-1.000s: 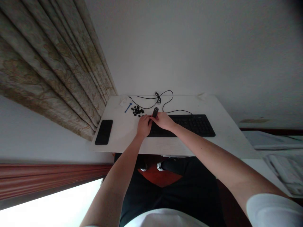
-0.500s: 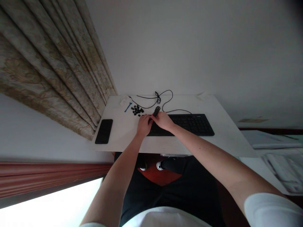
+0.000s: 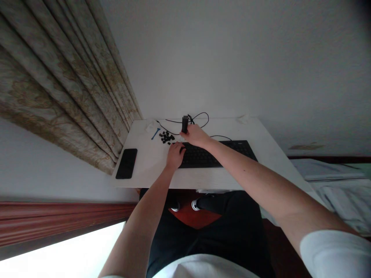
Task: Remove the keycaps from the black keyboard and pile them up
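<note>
A black keyboard [image 3: 203, 155] lies on the desk, its left end partly under my left hand [image 3: 175, 155]. The fingers of that hand curl over the far left corner, and its thumb rests on the keys. My right hand [image 3: 194, 136] is closed around a black handheld tool [image 3: 185, 124] with a notched upper end, raised over the keyboard's back edge. The tool's lower part is hidden, and its exact kind cannot be made out. Just left of my hands sits a pile of small black keycaps [image 3: 166, 137]. Beside them lies a blue stick-like tool [image 3: 155, 133].
A dark phone [image 3: 126, 163] lies at the left of the white desk [image 3: 150, 170]. Behind the keyboard runs a loosely bundled black cable [image 3: 205, 114]. The curtain [image 3: 87, 88] hangs along the left edge, and the wall [image 3: 217, 69] stands behind.
My right hand has lifted the black tool up and away from my left hand, turning it more upright. My left hand has stayed at the keyboard's left end.
</note>
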Demonstrator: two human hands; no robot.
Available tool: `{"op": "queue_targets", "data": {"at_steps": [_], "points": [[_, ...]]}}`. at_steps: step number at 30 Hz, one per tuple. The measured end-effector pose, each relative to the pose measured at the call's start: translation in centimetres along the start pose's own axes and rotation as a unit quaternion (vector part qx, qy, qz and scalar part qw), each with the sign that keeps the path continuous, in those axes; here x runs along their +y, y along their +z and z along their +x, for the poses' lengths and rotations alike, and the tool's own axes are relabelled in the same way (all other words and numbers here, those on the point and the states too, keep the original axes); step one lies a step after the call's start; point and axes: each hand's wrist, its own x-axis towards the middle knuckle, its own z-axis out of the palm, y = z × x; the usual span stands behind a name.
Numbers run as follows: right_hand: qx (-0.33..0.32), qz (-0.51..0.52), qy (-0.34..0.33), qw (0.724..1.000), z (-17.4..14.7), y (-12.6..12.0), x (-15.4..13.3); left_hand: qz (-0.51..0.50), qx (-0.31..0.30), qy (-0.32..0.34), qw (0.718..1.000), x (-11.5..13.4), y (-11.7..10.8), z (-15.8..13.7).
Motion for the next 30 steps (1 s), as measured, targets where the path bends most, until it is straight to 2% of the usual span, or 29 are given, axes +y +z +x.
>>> {"op": "queue_targets", "data": {"at_steps": [5, 9, 11, 13, 15, 19, 25, 30], "points": [[0.035, 0.132, 0.093, 0.986, -2.6, 1.3, 3.3, -0.039, 0.015, -0.018, 0.999, -0.3, 0.1, -0.3], [0.112, 0.292, 0.146, 0.938, -6.2, 3.0, 6.6, -0.083, 0.053, -0.047, 0.994, -0.7, -0.2, -0.6], [0.161, 0.332, 0.168, 0.914, -8.4, 3.7, 8.3, -0.095, 0.079, -0.062, 0.990, -0.9, -0.4, -0.7], [0.213, 0.309, 0.198, 0.906, -10.6, 4.4, 9.7, -0.095, 0.105, -0.076, 0.987, -0.9, -0.6, -0.7], [0.264, 0.239, 0.229, 0.906, -12.6, 4.9, 10.8, -0.095, 0.127, -0.092, 0.983, -0.9, -0.7, -0.8], [0.309, 0.119, 0.263, 0.906, -14.8, 5.8, 11.8, -0.093, 0.119, -0.108, 0.983, -0.6, -0.8, -0.7], [0.317, 0.084, 0.232, 0.916, -14.9, 5.7, 11.5, -0.035, 0.091, -0.099, 0.990, 0.1, -0.8, -0.6], [0.353, 0.088, 0.195, 0.911, -14.9, 5.7, 11.5, -0.069, 0.073, -0.138, 0.985, -0.3, -1.5, 0.0]]}}
